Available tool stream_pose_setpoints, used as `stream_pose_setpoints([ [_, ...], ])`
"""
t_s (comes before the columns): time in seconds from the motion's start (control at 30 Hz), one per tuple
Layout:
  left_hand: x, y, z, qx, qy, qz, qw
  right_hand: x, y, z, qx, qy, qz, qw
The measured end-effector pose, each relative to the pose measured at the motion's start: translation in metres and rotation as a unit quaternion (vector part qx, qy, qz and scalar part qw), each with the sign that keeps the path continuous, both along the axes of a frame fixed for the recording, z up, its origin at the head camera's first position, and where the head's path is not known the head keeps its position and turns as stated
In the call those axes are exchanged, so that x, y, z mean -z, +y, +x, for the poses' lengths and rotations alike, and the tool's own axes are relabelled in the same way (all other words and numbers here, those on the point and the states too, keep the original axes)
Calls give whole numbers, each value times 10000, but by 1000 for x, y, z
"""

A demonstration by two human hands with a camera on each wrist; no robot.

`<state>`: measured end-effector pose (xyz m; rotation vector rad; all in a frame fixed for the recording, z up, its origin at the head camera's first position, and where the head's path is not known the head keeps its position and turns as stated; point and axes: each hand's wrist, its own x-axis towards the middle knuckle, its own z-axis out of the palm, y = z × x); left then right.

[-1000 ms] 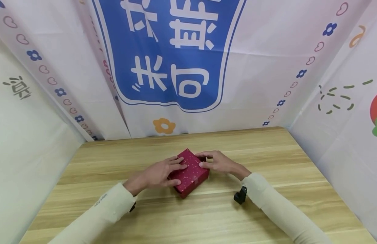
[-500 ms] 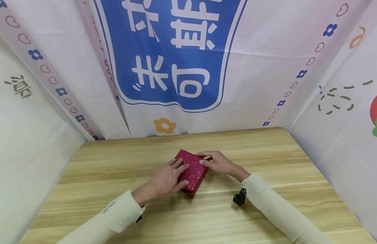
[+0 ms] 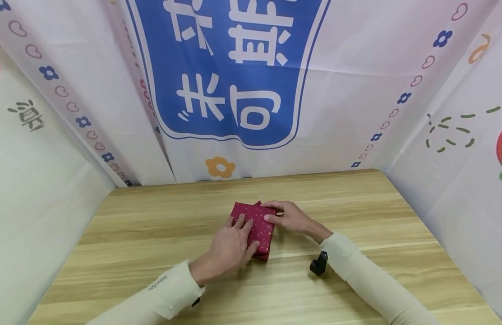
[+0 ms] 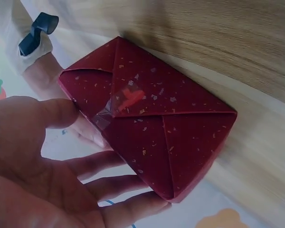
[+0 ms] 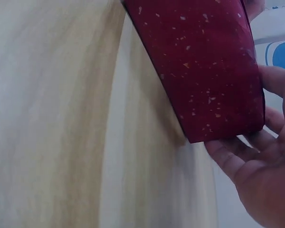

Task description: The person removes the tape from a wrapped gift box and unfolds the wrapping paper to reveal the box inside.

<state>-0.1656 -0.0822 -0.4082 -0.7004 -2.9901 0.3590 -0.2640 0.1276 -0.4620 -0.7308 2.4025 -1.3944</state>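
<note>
A small box wrapped in dark red paper with pale specks [image 3: 262, 232] lies on the wooden table in the head view. My left hand [image 3: 229, 246] rests across its top, fingers spread and nearly straight. At the far right corner, my right hand [image 3: 292, 217] grips the box, thumb on top and fingers over the edge. The left wrist view looks onto a side with folded triangular flaps [image 4: 147, 85], where clear tape [image 4: 103, 116] and a bright red patch [image 4: 131, 98] sit near the middle. A plain speckled side [image 5: 199, 71] faces the right wrist camera.
White printed cloth [image 3: 336, 99] rises behind the wooden table [image 3: 153, 225], with more cloth at both sides. A black wrist camera [image 3: 319, 263] hangs below the right cuff.
The box has turned counter-clockwise as seen from above, its near corner swinging right. My left hand has moved right and slightly nearer with it; my right hand has stayed almost in place.
</note>
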Motion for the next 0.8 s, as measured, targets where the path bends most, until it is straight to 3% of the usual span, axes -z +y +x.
stream_pose_setpoints([
  [0.1, 0, 3, 1, -149, 27, 22, 9999, 2, 0, 0, 25, -163, -51, 9999],
  [0.23, -3, 1, -4, -51, 30, 232, 9997, 3, 1, -1, 40, -238, -71, 9997],
  [0.33, -8, -3, -9, 119, -216, 487, 9985, 3, 2, -2, 2, -220, -62, 9997],
  [0.4, -12, -7, -13, 206, -569, 750, 9953, 4, 3, -3, -54, -207, -50, 9998],
  [0.5, -15, -15, -20, 434, -1128, 1228, 9850, 4, 4, -5, -174, -178, -35, 9997],
  [0.63, -16, -28, -31, 984, -1740, 1841, 9624, 5, 7, -8, -393, -170, -96, 9990],
  [0.8, -10, -43, -45, 1611, -2084, 2159, 9402, 6, 10, -12, -584, -305, -194, 9976],
])
